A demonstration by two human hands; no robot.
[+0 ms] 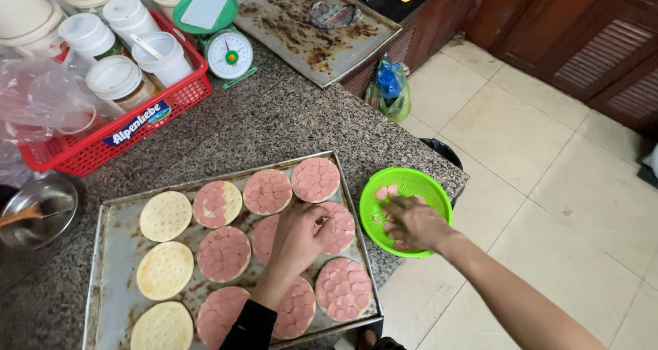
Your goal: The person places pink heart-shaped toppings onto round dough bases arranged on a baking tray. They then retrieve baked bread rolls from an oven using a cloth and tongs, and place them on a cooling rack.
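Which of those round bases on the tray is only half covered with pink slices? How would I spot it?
Start at the metal baking tray on the granite counter. Along its far row, find the half-topped base, second from the left. Its left neighbour is bare and pale, its right neighbour fully pink; this one alone shows both.

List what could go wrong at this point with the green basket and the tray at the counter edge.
The green basket of pink sausage slices overhangs the granite counter corner; the right hand pressing inside could tip it onto the floor. The baking tray sits at the counter's near edge, so a nudge from the left hand might slide it off.
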